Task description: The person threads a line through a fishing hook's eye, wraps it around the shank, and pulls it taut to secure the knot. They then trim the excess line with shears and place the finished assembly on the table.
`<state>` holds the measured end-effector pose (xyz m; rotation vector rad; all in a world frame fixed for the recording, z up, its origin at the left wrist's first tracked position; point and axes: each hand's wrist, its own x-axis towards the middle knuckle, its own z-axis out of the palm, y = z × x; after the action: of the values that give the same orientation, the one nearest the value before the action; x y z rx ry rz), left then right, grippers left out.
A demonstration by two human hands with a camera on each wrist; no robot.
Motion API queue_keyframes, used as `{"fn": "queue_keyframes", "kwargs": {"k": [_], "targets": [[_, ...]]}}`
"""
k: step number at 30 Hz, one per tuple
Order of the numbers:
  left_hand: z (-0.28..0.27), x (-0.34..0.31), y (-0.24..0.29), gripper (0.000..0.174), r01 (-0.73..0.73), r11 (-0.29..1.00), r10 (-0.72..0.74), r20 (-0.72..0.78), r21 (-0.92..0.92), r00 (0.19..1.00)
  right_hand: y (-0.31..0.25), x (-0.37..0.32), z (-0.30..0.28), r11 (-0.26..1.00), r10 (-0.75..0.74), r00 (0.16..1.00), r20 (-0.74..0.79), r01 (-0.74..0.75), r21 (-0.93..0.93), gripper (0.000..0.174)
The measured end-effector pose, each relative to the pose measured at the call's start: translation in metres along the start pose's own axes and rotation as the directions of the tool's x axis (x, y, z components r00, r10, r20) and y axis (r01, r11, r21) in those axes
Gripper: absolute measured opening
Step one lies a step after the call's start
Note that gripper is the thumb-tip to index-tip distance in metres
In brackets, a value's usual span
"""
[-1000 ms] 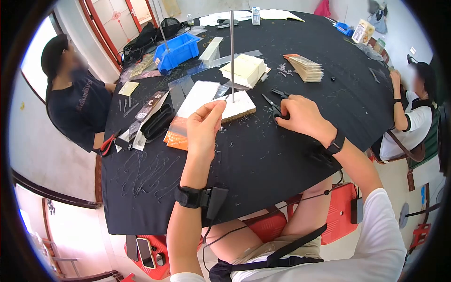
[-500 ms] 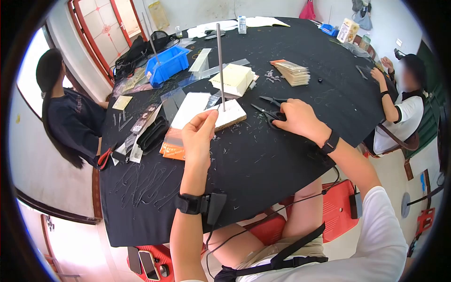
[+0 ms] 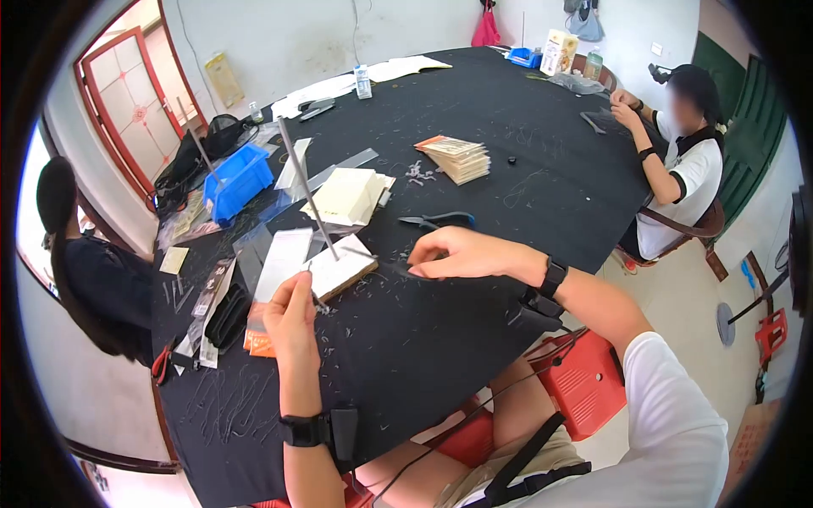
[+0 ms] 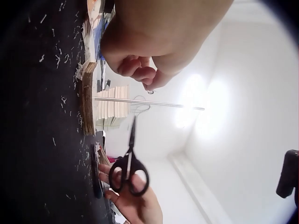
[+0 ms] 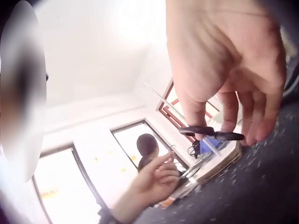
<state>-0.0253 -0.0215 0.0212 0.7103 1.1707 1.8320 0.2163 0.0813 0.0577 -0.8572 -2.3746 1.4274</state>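
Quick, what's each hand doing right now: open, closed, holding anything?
Left hand: fingers pinch a small thin metal wire piece.
Right hand: closed, gripping small black scissors.

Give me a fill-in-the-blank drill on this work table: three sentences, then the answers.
1. The right hand grips black ____.
2. The bin on the table is ____.
3. The left hand pinches a small wire beside the metal ____.
Missing words: scissors; blue; rod.
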Motion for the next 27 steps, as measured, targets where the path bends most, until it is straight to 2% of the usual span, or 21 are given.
{"fn": "queue_keyframes", "kwargs": {"k": [2,5,6,8,10,12,14,16,18,19,24,26,27], "targets": [[0.000,0.000,0.001,0.015,-0.003,1.000,0.003,-0.024,0.010,1.000,0.003,0.006,0.009,0.904,-0.068,0.986,0.156,-0.005,0.428,0.033],[-0.004,0.002,-0.001,0.015,-0.035,0.999,0.033,-0.046,-0.026,0.998,-0.002,0.022,0.017,0.724,-0.117,0.942,0.314,-0.136,0.676,0.031],[-0.005,0.003,-0.002,0.015,-0.037,0.999,0.037,-0.039,-0.023,0.999,-0.004,0.030,0.018,0.723,-0.121,0.944,0.308,-0.129,0.678,0.031],[-0.008,0.004,-0.004,0.015,-0.051,0.997,0.047,-0.073,-0.056,0.996,-0.005,0.044,0.024,0.665,-0.224,0.923,0.313,-0.090,0.741,0.029],[-0.013,0.007,-0.008,0.013,-0.043,0.998,0.038,-0.083,-0.054,0.996,0.000,0.054,0.031,0.610,-0.309,0.927,0.213,0.021,0.792,0.022],[-0.017,0.009,-0.013,0.012,-0.036,0.996,0.030,-0.074,-0.076,0.997,0.007,0.053,0.034,0.720,-0.268,0.951,0.151,0.094,0.688,0.020],[-0.015,0.007,-0.013,0.012,-0.015,1.000,0.014,-0.057,-0.017,0.998,0.019,0.050,0.038,0.686,-0.220,0.972,0.088,0.090,0.722,0.022],[-0.008,0.003,-0.010,0.012,-0.008,1.000,0.008,-0.005,-0.026,1.000,0.024,0.048,0.037,0.760,-0.214,0.974,0.073,0.119,0.639,0.025],[-0.004,0.000,-0.010,0.013,-0.016,0.999,0.015,-0.006,-0.052,1.000,0.022,0.048,0.035,0.766,-0.145,0.984,0.107,0.044,0.642,0.025],[-0.005,0.000,-0.010,0.013,-0.011,0.998,0.011,0.006,-0.054,1.000,0.023,0.049,0.039,0.764,-0.187,0.980,0.071,0.100,0.637,0.029],[-0.007,0.002,-0.010,0.014,-0.012,0.999,0.011,-0.014,-0.051,1.000,0.016,0.043,0.038,0.758,-0.159,0.986,0.052,0.088,0.646,0.029],[-0.002,-0.002,-0.007,0.011,0.004,1.000,-0.005,-0.023,-0.030,1.000,0.017,0.045,0.040,0.694,-0.147,0.988,0.044,0.071,0.716,0.029],[0.001,-0.002,-0.005,0.010,0.017,1.000,-0.018,-0.023,-0.016,1.000,0.017,0.045,0.039,0.707,-0.179,0.982,0.053,0.091,0.701,0.029]]}}
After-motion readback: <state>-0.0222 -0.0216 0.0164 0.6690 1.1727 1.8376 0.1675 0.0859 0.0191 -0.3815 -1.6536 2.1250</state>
